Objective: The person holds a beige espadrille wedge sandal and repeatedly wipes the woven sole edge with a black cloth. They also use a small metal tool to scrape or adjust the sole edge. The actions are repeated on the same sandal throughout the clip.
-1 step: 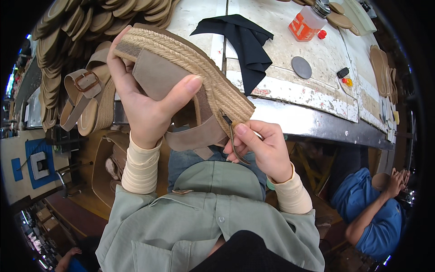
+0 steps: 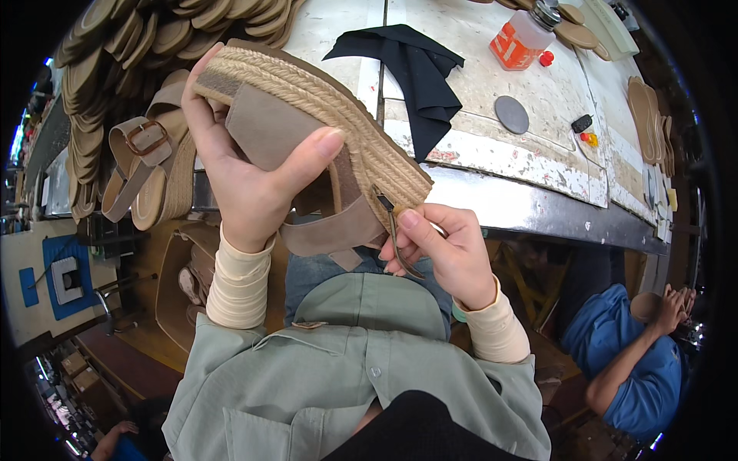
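Note:
My left hand (image 2: 250, 180) grips a wedge sandal (image 2: 384, 165) with a braided rope sole and taupe suede straps. The sandal is tilted on its side above the table's front edge, its toe end in my left palm and my thumb lying across the wide strap. At the heel end, my right hand (image 2: 442, 246) pinches a slim, curved dark metal tool (image 2: 394, 234). Its dark tip touches the sole's edge next to the rear strap. A metal loop shows between the right fingers; the tool's exact kind cannot be made out.
Another buckled sandal (image 2: 154, 165) stands at the left, beside piled soles (image 2: 100, 100). On the worn white table (image 2: 477, 138) lie a black cloth (image 2: 415, 77), a grey disc (image 2: 511, 114) and a bottle with a red label (image 2: 523, 38). A person in blue (image 2: 630, 361) works at the right.

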Motion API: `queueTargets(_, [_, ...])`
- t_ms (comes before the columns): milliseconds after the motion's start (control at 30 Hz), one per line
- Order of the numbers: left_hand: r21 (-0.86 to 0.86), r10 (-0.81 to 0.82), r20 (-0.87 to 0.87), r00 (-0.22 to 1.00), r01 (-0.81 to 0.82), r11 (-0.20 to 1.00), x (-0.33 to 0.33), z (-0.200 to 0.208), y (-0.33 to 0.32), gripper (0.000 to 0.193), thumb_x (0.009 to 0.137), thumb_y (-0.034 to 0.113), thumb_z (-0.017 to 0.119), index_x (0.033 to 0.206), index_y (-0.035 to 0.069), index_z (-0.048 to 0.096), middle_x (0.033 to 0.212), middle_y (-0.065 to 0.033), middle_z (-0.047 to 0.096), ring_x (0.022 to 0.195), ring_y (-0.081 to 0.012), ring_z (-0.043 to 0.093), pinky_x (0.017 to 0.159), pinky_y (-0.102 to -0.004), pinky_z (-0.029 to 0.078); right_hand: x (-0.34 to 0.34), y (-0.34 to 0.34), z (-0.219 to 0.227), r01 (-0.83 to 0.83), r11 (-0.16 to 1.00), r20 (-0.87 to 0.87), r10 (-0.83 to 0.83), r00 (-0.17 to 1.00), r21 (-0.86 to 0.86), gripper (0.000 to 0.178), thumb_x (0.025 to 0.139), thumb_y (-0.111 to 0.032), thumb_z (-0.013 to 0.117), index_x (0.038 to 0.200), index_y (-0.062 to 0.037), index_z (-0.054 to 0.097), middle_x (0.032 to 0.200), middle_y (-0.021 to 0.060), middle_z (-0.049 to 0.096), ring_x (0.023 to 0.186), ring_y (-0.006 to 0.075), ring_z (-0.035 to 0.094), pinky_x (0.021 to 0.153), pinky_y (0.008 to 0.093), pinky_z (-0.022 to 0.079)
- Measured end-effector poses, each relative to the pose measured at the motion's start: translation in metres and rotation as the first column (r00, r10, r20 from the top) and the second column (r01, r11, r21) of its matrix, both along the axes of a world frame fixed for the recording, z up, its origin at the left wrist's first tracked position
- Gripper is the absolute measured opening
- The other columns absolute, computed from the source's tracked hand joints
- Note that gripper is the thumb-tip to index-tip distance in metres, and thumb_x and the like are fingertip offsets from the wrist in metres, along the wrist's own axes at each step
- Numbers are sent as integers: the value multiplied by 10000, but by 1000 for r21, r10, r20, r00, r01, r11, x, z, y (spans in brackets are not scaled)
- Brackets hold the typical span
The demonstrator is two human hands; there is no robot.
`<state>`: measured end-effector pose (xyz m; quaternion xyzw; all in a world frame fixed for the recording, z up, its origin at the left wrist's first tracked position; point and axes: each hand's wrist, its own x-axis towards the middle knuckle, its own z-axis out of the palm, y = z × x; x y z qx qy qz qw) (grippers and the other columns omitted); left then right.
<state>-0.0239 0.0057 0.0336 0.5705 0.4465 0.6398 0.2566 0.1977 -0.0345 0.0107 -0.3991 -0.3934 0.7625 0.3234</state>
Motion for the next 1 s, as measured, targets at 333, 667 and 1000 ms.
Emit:
queueTargets(333, [38, 17, -35, 999, -16, 999, -2, -4, 6, 958, 674, 142, 884, 1400, 19, 273, 1200, -108, 500, 1086, -181, 555, 925, -312, 478, -1, 8, 0, -30, 995, 83, 22, 996, 94, 335, 1000, -233, 580, 800, 32, 626, 667, 63, 638, 559, 83, 587, 494, 221, 463])
queueTargets(667, [-182, -85, 152, 985, 112, 977, -11, -10, 29, 802, 737, 144, 850, 1345, 13, 343, 1155, -117, 568, 1023, -185, 612, 887, -307, 516, 9, 7, -7, -85, 967, -39, 97, 995, 241, 329, 1003, -185, 553, 751, 23, 585, 649, 72, 633, 555, 95, 574, 500, 232, 460])
queueTargets(1000, [93, 134, -327, 935, -110, 990, -15, -10, 28, 910, 698, 317, 853, 1382, -69, 393, 1315, -238, 484, 1247, -337, 463, 1060, -389, 377, 7, 19, 12, -1, 971, 81, -19, 997, 239, 330, 1003, -177, 528, 748, 30, 543, 706, 150, 647, 567, 166, 603, 511, 268, 472])
